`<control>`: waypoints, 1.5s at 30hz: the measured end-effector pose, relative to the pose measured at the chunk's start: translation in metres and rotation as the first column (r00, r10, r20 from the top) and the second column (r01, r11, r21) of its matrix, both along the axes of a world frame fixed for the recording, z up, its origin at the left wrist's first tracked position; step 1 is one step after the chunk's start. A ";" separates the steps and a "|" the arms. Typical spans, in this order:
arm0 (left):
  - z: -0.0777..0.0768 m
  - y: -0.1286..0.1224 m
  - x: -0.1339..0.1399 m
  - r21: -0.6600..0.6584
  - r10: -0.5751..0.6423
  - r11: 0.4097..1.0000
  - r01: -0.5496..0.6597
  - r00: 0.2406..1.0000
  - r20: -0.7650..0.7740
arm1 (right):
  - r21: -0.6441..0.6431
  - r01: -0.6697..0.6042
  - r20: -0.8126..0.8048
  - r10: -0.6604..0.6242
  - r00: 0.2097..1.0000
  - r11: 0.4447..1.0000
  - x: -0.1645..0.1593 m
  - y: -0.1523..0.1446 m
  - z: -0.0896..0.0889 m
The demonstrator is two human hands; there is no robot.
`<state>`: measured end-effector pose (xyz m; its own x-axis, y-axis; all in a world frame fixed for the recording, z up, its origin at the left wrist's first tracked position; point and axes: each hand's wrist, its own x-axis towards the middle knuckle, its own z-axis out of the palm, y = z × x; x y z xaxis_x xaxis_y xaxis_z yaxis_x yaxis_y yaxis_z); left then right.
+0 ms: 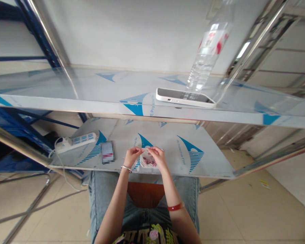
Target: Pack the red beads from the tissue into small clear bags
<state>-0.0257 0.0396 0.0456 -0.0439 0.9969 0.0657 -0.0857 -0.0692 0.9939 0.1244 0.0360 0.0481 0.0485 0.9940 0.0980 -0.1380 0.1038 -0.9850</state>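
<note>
My left hand (132, 157) and my right hand (158, 156) are close together over the lower shelf, thumbs and fingertips pinched. What lies between the fingertips is too small to make out. Just below the fingers is a whitish, see-through bag or small container (144, 168); which of the two I cannot tell. Dark red and pink beads (150, 162) show inside it, near the shelf's front edge. A silver bangle circles my left wrist, and a red band sits on my right forearm.
A blurred-out flat object (107, 152) lies left of my hands. Further left is a white power strip (77, 141) with a cable hanging down. A white-cased phone (185, 97) and a clear bottle (207, 51) occupy the upper shelf (91, 91), whose edge crosses ahead of my hands.
</note>
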 end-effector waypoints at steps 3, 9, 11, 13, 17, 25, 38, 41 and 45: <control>0.000 0.000 -0.001 -0.004 -0.008 1.000 0.008 1.000 0.028 | -0.010 0.015 0.026 -0.015 1.000 1.000 0.004 0.001 -0.002; 0.000 0.001 -0.002 -0.027 0.071 0.997 -0.069 0.996 0.054 | -0.003 -0.033 0.140 0.033 0.990 0.999 0.015 0.007 -0.012; 0.000 0.001 -0.002 -0.033 0.092 0.995 -0.090 0.994 0.051 | 0.003 -0.061 0.186 0.060 0.981 0.998 0.020 0.009 -0.014; 0.000 0.002 -0.003 -0.028 0.095 0.995 -0.094 0.995 0.029 | 0.021 -0.070 0.241 0.063 0.968 0.997 0.024 0.009 -0.014; -0.002 0.003 -0.005 -0.004 0.063 0.998 -0.063 0.998 -0.006 | 0.074 -0.041 0.338 0.013 0.941 0.996 0.029 0.009 -0.010; 0.000 0.003 -0.003 0.058 0.034 0.998 -0.030 0.996 -0.080 | 0.123 0.005 0.385 -0.053 0.921 0.992 0.029 0.009 -0.009; 0.003 0.001 -0.001 0.086 -0.002 0.996 0.014 0.992 -0.130 | 0.096 -0.011 0.341 -0.023 0.940 0.995 0.028 0.005 0.001; 0.004 0.000 0.001 0.080 -0.027 0.996 0.040 0.988 -0.150 | 0.101 -0.031 0.356 -0.007 0.934 0.994 0.027 0.004 0.002; 0.002 0.000 0.003 0.094 -0.027 0.995 0.044 0.983 -0.180 | 0.100 -0.035 0.355 -0.003 0.935 0.994 0.025 0.004 0.001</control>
